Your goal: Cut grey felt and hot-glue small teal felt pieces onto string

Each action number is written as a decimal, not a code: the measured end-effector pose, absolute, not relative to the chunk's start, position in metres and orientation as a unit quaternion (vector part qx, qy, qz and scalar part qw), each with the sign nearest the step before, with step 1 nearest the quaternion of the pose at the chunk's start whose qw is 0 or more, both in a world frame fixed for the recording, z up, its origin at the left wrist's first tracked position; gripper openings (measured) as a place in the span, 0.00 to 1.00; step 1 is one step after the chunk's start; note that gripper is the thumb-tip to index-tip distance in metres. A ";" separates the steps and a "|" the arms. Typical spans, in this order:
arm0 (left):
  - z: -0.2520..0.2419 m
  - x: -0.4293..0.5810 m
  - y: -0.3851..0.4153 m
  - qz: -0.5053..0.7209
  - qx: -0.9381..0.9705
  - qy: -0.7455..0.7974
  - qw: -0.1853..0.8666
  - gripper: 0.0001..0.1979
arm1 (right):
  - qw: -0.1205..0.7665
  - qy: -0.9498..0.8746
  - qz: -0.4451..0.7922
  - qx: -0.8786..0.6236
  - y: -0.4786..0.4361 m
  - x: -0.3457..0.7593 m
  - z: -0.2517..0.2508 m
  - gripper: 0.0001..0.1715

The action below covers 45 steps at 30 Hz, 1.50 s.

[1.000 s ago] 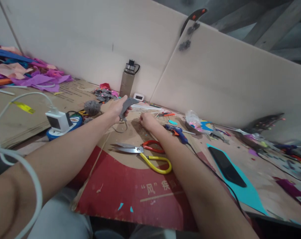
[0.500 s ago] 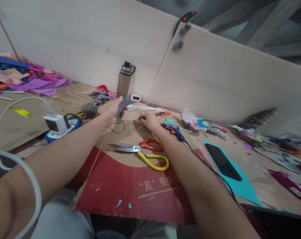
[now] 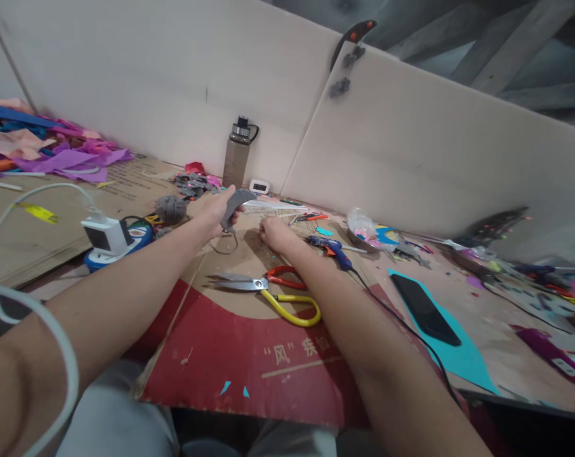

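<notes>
My left hand (image 3: 218,209) is closed round a curved grey felt piece (image 3: 234,204), held just above the cardboard, with a thin grey thread loop (image 3: 223,244) hanging below it. My right hand (image 3: 273,231) rests on the cardboard close to the right of it, fingers curled in a pinch; what they hold is too small to see. Scissors with a red and a yellow handle (image 3: 268,290) lie nearer to me, between my forearms.
A blue glue gun (image 3: 332,247) with a black cord lies right of my right hand. A black phone (image 3: 425,309) rests on teal paper. At the back stand a water bottle (image 3: 235,153), a grey yarn ball (image 3: 170,208) and a charger (image 3: 101,233); paper scraps pile up at the left.
My right hand has slid a little left towards my left hand and curled tighter. The left hand and its grey piece have barely moved.
</notes>
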<state>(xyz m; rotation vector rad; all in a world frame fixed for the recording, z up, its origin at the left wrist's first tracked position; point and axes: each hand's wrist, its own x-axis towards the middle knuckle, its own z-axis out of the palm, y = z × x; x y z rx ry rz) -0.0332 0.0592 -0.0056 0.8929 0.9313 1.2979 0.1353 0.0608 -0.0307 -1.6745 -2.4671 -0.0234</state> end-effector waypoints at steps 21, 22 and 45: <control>-0.004 -0.035 0.059 0.554 0.387 0.404 0.617 0.17 | 0.191 -0.802 0.056 -0.564 0.067 0.155 -0.040 0.10; -0.004 -0.035 0.059 0.554 0.387 0.403 0.617 0.17 | 0.173 -0.808 0.039 -0.562 0.067 0.152 -0.040 0.10; -0.008 -0.038 0.066 0.543 0.414 0.410 0.605 0.16 | 0.214 -0.759 0.184 -0.586 0.053 0.165 -0.021 0.18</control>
